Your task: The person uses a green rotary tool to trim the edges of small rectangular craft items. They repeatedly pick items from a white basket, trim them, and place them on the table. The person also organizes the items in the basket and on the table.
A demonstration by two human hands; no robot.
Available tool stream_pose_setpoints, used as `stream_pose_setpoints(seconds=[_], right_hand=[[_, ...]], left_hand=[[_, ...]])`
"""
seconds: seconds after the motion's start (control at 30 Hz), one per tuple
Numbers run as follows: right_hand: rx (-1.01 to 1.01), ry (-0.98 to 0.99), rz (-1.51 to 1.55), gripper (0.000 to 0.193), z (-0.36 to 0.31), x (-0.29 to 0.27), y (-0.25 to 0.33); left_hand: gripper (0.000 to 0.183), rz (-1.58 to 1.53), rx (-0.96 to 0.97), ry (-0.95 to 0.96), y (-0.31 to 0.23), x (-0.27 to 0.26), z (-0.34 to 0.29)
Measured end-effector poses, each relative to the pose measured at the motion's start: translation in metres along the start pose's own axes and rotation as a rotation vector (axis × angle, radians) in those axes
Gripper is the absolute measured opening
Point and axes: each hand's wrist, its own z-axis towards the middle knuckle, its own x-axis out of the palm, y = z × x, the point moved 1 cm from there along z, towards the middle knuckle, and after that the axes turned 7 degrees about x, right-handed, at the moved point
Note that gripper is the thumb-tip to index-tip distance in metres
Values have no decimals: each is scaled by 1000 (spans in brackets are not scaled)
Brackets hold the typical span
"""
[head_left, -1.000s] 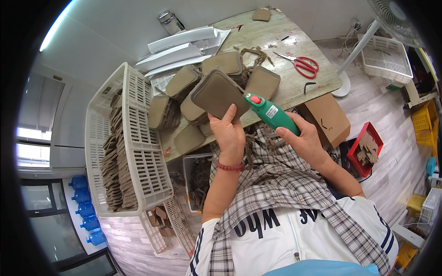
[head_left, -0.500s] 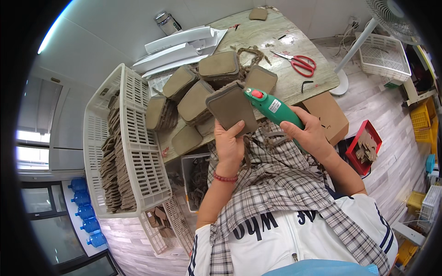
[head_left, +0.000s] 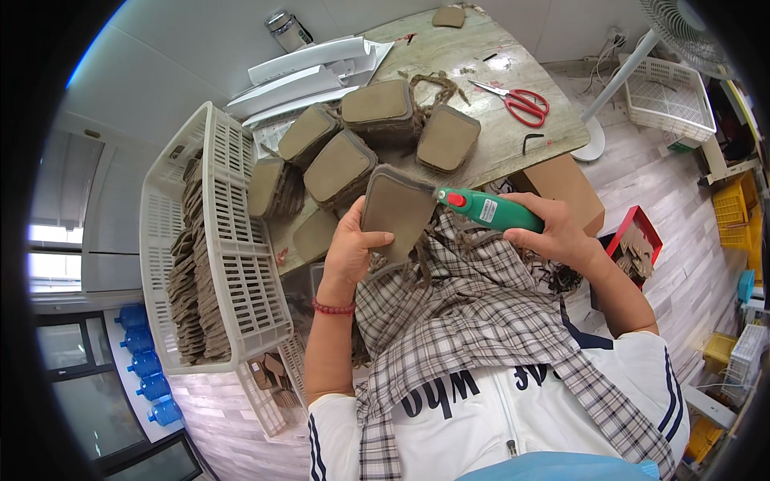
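My left hand (head_left: 353, 247) grips a brown rounded fabric pad (head_left: 395, 210) by its lower left side, thumb on top. A green handheld electric cutter (head_left: 496, 212) with a red button is wrapped in my right hand (head_left: 553, 231). Its head meets the pad's upper right edge. A dark strip of trimming (head_left: 422, 260) hangs below the pad, over my checked apron. Just beyond, stacks of similar brown pads (head_left: 340, 167) stand on the table. Brown offcut strips (head_left: 441, 82) lie curled behind them.
Red-handled scissors (head_left: 525, 106) lie on the wooden table (head_left: 481, 156). A white slatted crate (head_left: 257, 289) full of pads stands at the left. White paper sheets (head_left: 313, 68) and a metal flask (head_left: 287, 30) are at the back. Right of me are a cardboard box (head_left: 565, 192) and a red tray (head_left: 651, 220).
My left hand and the pad have moved left and down, and the pad has turned. The cutter has swung to a flatter angle and sits lower, still at the pad's edge.
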Motion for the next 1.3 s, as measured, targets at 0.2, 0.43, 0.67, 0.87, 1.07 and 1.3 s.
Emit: stream_pose_setpoints(seconds=[0.2, 0.43, 0.67, 0.87, 1.07, 1.3], right_hand=[[-13, -25, -39, 50, -3, 13, 0], [199, 86, 185, 48, 0, 24, 2], [254, 196, 324, 45, 2, 21, -7], [350, 272, 373, 44, 0, 19, -13], [279, 291, 336, 47, 1, 25, -16], [179, 264, 194, 49, 5, 24, -12]], left_hand=[[64, 86, -112, 24, 12, -1, -3], [65, 153, -213, 32, 22, 4, -7], [48, 425, -217, 154, -4, -10, -8], [23, 346, -29, -117, -8, -33, -14], [12, 84, 61, -253, -2, -33, -21], [12, 163, 67, -229, 2, -27, -23]])
